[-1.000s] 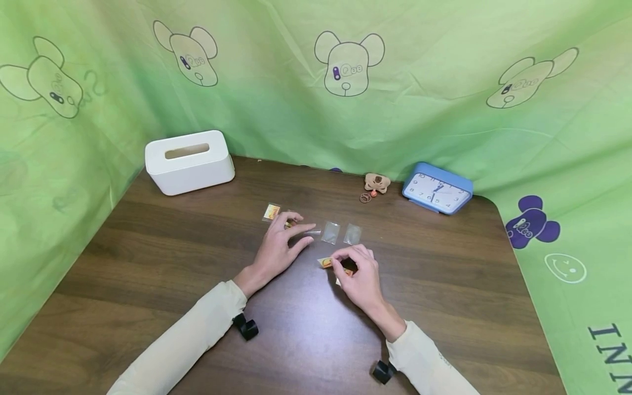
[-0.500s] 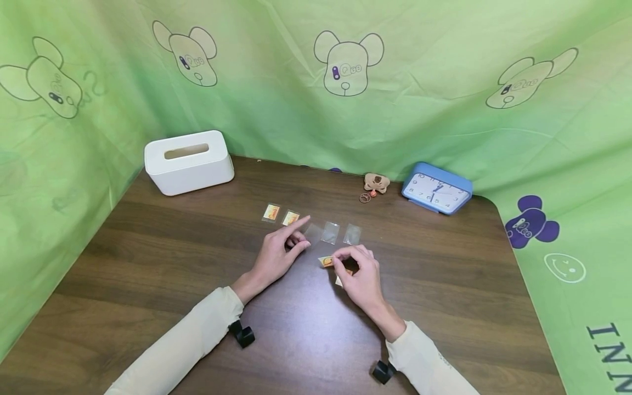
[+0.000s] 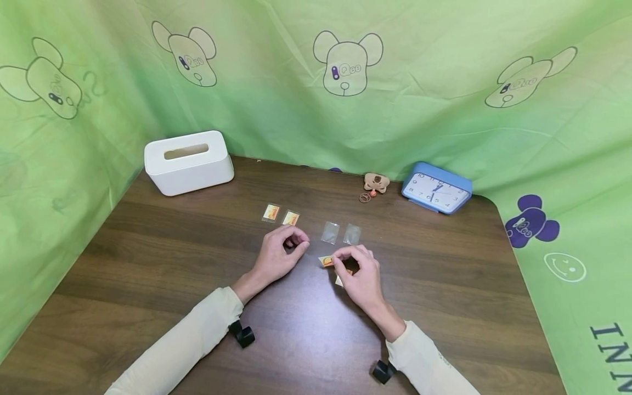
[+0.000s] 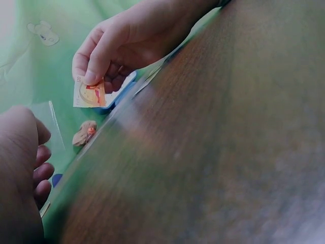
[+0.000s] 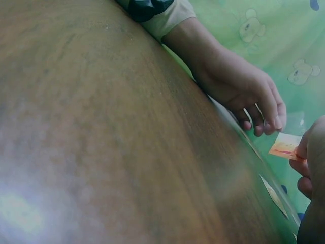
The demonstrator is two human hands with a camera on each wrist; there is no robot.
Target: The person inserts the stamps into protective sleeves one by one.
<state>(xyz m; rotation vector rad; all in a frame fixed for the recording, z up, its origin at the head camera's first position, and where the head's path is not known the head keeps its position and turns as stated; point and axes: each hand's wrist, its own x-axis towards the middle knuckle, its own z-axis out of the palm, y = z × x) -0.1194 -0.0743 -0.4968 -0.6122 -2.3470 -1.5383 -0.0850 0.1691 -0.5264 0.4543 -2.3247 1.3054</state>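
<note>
In the head view my left hand [image 3: 280, 252] is just above the table, left of centre. Its thumb and index finger pinch a small clear plastic bag [image 4: 46, 118], which shows faintly in the left wrist view. My right hand [image 3: 360, 274] pinches a small yellow and orange printed card [image 3: 326, 261] between thumb and fingers. Under that hand another pale card [image 3: 339, 281] lies partly hidden. Beyond the left hand two bagged cards, a left one [image 3: 270, 212] and a right one [image 3: 291, 218], lie flat. Two clear bags, one [image 3: 330, 232] beside the other [image 3: 352, 234], lie beyond the right hand.
A white tissue box [image 3: 190, 163] stands at the back left of the wooden table [image 3: 148, 263]. At the back right are a blue clock [image 3: 436, 189] and a brown bear-like trinket [image 3: 377, 182] with a ring. Green printed cloth [image 3: 276, 104] hangs behind.
The left hand drew back from the right bagged card, then picked up the clear bag that lay at the left end of the bag row. The right hand has stayed in place with its card.
</note>
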